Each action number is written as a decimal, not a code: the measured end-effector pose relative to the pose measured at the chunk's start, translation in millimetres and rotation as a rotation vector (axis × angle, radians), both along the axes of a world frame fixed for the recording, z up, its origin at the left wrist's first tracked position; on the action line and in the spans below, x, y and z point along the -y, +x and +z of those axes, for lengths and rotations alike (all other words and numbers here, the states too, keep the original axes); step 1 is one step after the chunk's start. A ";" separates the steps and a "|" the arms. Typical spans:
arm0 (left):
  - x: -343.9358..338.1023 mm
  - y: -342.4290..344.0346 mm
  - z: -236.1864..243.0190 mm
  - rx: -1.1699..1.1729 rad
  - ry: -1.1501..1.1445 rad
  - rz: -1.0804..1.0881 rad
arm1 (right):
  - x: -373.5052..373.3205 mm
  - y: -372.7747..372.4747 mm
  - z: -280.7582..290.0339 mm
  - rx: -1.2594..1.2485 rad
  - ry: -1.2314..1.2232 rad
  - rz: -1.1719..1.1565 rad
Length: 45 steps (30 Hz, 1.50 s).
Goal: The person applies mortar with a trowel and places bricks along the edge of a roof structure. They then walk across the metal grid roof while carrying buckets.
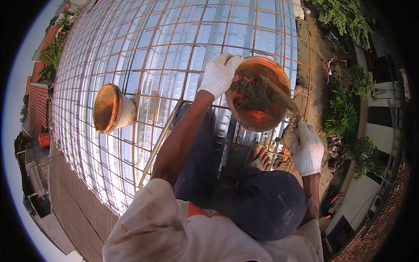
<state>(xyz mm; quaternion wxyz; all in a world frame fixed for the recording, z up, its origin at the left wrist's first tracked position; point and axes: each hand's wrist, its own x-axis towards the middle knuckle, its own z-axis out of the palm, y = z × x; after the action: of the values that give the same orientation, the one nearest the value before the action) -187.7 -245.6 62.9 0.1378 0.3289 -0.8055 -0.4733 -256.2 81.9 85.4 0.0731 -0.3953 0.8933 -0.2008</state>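
Observation:
My left hand (221, 75), in a white knit glove, is closed on the left rim of an orange bucket (279, 71). The bucket tips toward me, and grey-brown wet mortar (249, 92) lies inside it. In my right hand (307, 148), gloved too, is the handle of a trowel (280, 92). Its long mortar-smeared blade reaches over the bucket's right rim, with the tip above the mortar. The glove hides most of the handle.
A second bucket (125, 109), mortar-stained, lies tilted at the left on a rebar grid (174, 43) over shiny metal decking. A thin bar (159, 146) lies beside my leg. My sandalled foot (260, 157) stands near the deck's right edge, beyond which ground and plants (340, 113) lie below.

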 end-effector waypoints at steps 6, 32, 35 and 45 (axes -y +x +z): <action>-66.5 -23.6 7.7 -0.140 -0.236 -0.276 | 38.0 -28.1 -43.9 -0.396 0.391 0.057; -93.0 46.6 -17.1 -0.340 -0.248 -0.340 | -10.1 -31.6 -106.6 0.389 0.225 0.266; -91.7 49.1 -15.9 -0.308 -0.207 -0.324 | -16.1 -17.2 -123.3 0.417 0.106 0.293; -97.2 39.4 -13.1 -0.277 -0.225 -0.270 | -12.0 0.2 -130.9 0.506 -0.072 0.271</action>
<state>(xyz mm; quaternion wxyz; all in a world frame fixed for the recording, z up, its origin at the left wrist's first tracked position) -148.3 -148.4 49.8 0.2183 0.1324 -0.8634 -0.4352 -256.0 93.9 -45.5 0.3059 -0.4507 0.7780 -0.3130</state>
